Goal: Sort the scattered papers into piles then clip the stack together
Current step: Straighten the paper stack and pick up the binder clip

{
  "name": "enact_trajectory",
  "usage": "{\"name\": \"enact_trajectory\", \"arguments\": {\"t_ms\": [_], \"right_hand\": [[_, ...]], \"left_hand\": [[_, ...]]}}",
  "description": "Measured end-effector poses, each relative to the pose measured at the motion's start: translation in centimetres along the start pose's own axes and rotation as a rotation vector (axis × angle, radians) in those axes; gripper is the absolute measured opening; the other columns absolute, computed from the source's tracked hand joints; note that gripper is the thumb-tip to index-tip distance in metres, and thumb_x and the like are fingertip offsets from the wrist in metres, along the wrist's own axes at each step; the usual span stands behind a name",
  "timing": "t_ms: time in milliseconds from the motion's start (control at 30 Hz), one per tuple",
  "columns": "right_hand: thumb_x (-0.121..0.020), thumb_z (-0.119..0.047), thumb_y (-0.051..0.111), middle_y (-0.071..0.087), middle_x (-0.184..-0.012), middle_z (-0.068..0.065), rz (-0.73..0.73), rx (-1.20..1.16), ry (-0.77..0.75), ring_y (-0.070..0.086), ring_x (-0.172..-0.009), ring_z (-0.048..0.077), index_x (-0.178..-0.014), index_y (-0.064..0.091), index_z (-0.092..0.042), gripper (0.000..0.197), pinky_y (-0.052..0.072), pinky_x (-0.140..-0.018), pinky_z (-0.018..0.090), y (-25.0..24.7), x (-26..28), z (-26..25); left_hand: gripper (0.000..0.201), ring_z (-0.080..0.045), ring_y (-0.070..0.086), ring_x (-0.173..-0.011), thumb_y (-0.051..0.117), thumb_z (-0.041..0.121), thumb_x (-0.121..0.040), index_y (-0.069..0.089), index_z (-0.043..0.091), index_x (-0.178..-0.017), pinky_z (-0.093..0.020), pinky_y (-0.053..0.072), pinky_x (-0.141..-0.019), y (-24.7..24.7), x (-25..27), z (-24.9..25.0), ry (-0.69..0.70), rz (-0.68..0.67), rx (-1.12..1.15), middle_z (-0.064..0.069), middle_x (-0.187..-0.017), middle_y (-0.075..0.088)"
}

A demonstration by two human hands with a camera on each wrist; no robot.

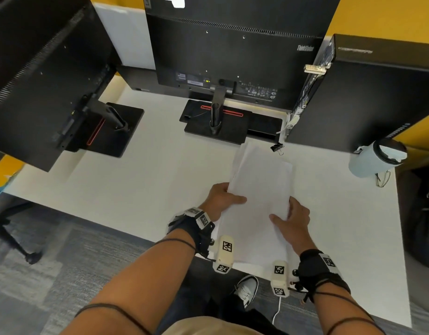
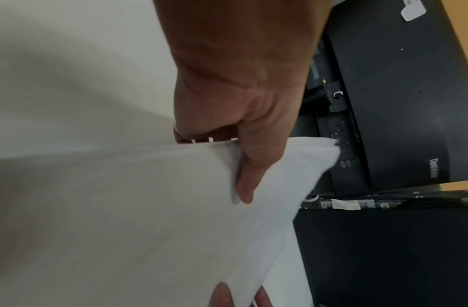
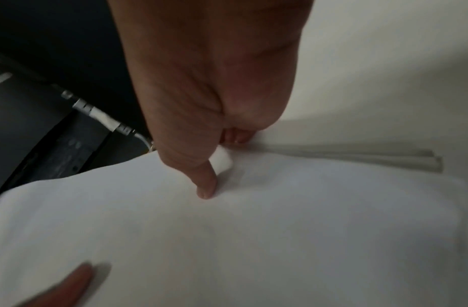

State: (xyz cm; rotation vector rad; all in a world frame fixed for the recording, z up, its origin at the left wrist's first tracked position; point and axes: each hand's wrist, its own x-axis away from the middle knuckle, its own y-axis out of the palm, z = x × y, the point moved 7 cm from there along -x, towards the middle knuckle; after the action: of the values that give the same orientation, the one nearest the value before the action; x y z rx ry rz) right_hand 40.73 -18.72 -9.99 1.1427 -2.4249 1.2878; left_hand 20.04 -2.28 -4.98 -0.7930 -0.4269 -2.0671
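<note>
A stack of white papers [image 1: 259, 204] is held over the near edge of the white desk [image 1: 141, 180]. My left hand [image 1: 220, 197] grips its left edge, thumb on top and fingers underneath, as the left wrist view shows with the papers [image 2: 148, 207] under the thumb [image 2: 249, 178]. My right hand [image 1: 293, 221] grips the right edge the same way, thumb [image 3: 206, 182] pressing on the top sheet [image 3: 253, 228]. The sheets are unevenly aligned at the far end. A black binder clip [image 1: 277, 148] lies on the desk just beyond the stack's far right corner.
Two black monitors [image 1: 232, 52] [image 1: 39, 76] stand on bases at the back of the desk. A black computer tower [image 1: 358, 93] stands at the back right. A pale blue bottle [image 1: 375, 160] sits near the right edge. A chair base [image 1: 20, 245] is on the carpet, left.
</note>
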Motion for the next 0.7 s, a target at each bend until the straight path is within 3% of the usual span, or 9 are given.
{"name": "enact_trajectory", "arguments": {"t_ms": [100,167,233,300,400,467,567,633,700], "right_hand": [[-0.078,-0.025,0.09,0.037,-0.151,0.011,-0.001,0.0,0.035,0.04,-0.141,0.037,-0.151,0.05,-0.022,0.083,0.04,-0.118,0.052,0.0,-0.3,0.2],[-0.073,-0.033,0.089,0.045,-0.147,0.012,0.013,0.025,0.035,0.046,-0.136,0.039,-0.148,0.05,-0.025,0.085,0.043,-0.115,0.053,0.4,-0.3,0.3],[-0.064,-0.046,0.082,0.056,-0.136,0.009,0.01,-0.002,0.038,0.057,-0.126,0.038,-0.14,0.054,-0.031,0.083,0.051,-0.108,0.055,1.4,-1.4,1.7],[-0.062,-0.05,0.078,0.062,-0.129,0.006,0.001,0.001,-0.006,0.062,-0.121,0.036,-0.137,0.054,-0.03,0.082,0.055,-0.104,0.054,2.8,-3.6,4.4],[-0.072,-0.038,0.081,0.058,-0.129,0.01,0.01,0.023,-0.038,0.057,-0.123,0.034,-0.141,0.054,-0.027,0.075,0.051,-0.108,0.054,1.8,-1.3,1.3],[-0.079,-0.028,0.082,0.054,-0.129,0.012,0.008,0.017,-0.061,0.052,-0.124,0.035,-0.143,0.053,-0.024,0.07,0.048,-0.11,0.054,1.4,-0.5,0.2],[-0.078,-0.029,0.083,0.056,-0.127,0.012,0.008,0.005,-0.05,0.053,-0.125,0.037,-0.143,0.054,-0.026,0.071,0.048,-0.11,0.057,1.3,-0.6,0.4],[-0.072,-0.036,0.082,0.059,-0.126,0.009,0.006,-0.006,-0.045,0.057,-0.123,0.035,-0.141,0.054,-0.032,0.074,0.051,-0.108,0.056,1.8,-2.0,2.0],[-0.066,-0.046,0.08,0.063,-0.123,0.004,0.007,-0.032,-0.041,0.062,-0.119,0.034,-0.139,0.053,-0.035,0.079,0.056,-0.103,0.056,2.5,-3.3,3.4]], "left_hand": [[0.048,-0.037,0.072,-0.108,0.087,0.002,-0.077,0.069,0.006,-0.121,-0.05,0.061,-0.092,-0.6,0.0,0.4,0.003,0.014,-0.002,-0.016,-0.116,0.074],[0.053,-0.036,0.069,-0.108,0.088,0.007,-0.076,0.062,0.012,-0.122,-0.048,0.061,-0.092,-0.7,-0.3,0.5,-0.039,0.058,-0.089,-0.015,-0.12,0.068],[0.065,-0.034,0.066,-0.109,0.093,0.021,-0.065,0.056,0.021,-0.119,-0.051,0.061,-0.092,-0.2,-0.7,0.1,-0.104,0.048,-0.167,-0.012,-0.123,0.065],[0.078,-0.033,0.061,-0.111,0.093,0.031,-0.053,0.05,0.027,-0.119,-0.052,0.061,-0.09,0.4,-1.3,-0.2,-0.164,0.037,-0.241,-0.012,-0.13,0.058],[0.087,-0.034,0.046,-0.113,0.086,0.028,-0.069,0.036,0.025,-0.139,-0.047,0.054,-0.091,1.7,-0.5,0.5,-0.195,0.067,-0.384,-0.013,-0.136,0.037],[0.09,-0.039,0.039,-0.124,0.083,0.028,-0.075,0.026,0.024,-0.145,-0.05,0.049,-0.098,2.6,-0.4,0.5,-0.214,0.121,-0.538,-0.016,-0.14,0.027],[0.087,-0.041,0.034,-0.13,0.08,0.026,-0.074,0.024,0.023,-0.141,-0.053,0.044,-0.107,3.5,-0.1,0.6,-0.203,0.191,-0.635,-0.018,-0.14,0.029],[0.085,-0.04,0.04,-0.125,0.079,0.026,-0.073,0.025,0.024,-0.139,-0.054,0.047,-0.104,3.5,-0.2,0.5,-0.194,0.192,-0.614,-0.015,-0.134,0.035],[0.083,-0.035,0.049,-0.116,0.08,0.022,-0.075,0.026,0.022,-0.138,-0.051,0.055,-0.093,3.3,-0.5,0.4,-0.15,0.146,-0.429,-0.013,-0.13,0.044]]}}
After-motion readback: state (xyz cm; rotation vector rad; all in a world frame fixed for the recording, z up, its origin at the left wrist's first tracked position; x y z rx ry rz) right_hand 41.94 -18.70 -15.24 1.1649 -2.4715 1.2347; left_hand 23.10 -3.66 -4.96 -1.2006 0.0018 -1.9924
